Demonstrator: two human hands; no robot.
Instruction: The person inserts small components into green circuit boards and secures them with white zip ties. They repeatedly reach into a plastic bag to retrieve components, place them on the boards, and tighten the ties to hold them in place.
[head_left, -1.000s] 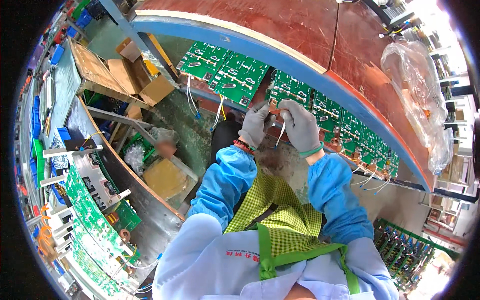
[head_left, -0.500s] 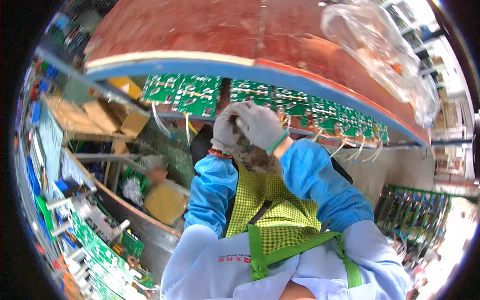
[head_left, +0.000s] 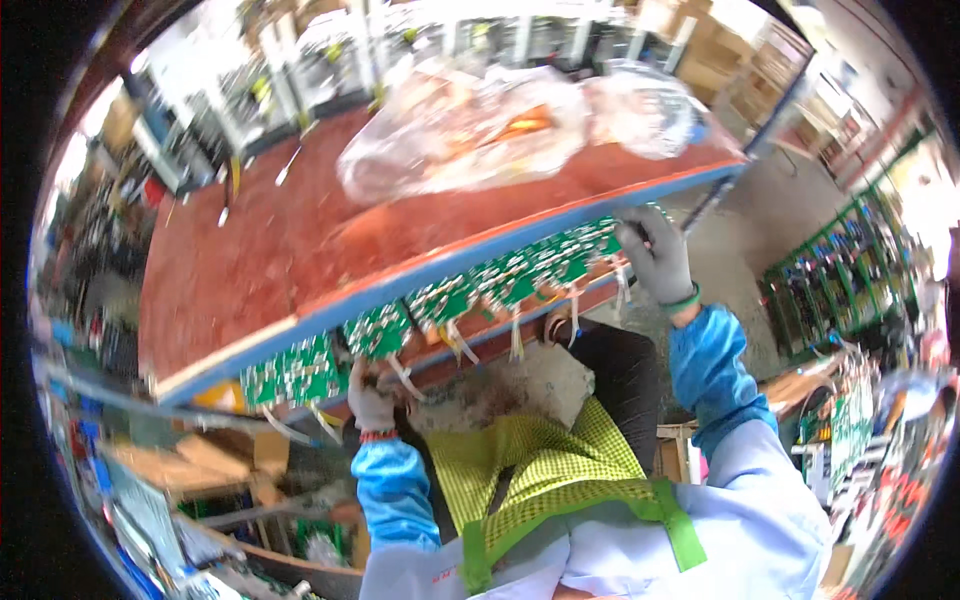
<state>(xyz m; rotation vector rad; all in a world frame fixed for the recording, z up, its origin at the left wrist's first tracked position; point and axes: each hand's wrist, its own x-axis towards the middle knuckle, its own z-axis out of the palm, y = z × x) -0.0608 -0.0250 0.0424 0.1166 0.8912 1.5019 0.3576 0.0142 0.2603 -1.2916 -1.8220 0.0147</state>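
Note:
Green circuit boards (head_left: 515,280) form a row beneath the front edge of a red-topped bench (head_left: 300,230), with white and yellow leads hanging from them. My left hand (head_left: 374,400), in a light grey glove, is at the lower edge of one board (head_left: 378,330), close to a gap in the row. Its fingers are blurred and partly hidden. At the row's right end is my gloved right hand (head_left: 660,262), its thumb and fingers bent and apart beside the last board. Whether it grips the board cannot be made out.
Crumpled clear plastic (head_left: 470,130) lies on the bench top, with loose leads (head_left: 288,165) to its left. Equipment with white posts lines the far side. At right stands a green rack (head_left: 850,265) filled with boards. Cardboard (head_left: 205,460) lies at lower left.
My hands were together in front of the boards; now they are spread apart, left hand to the left and right hand to the right end. The view has turned rightward.

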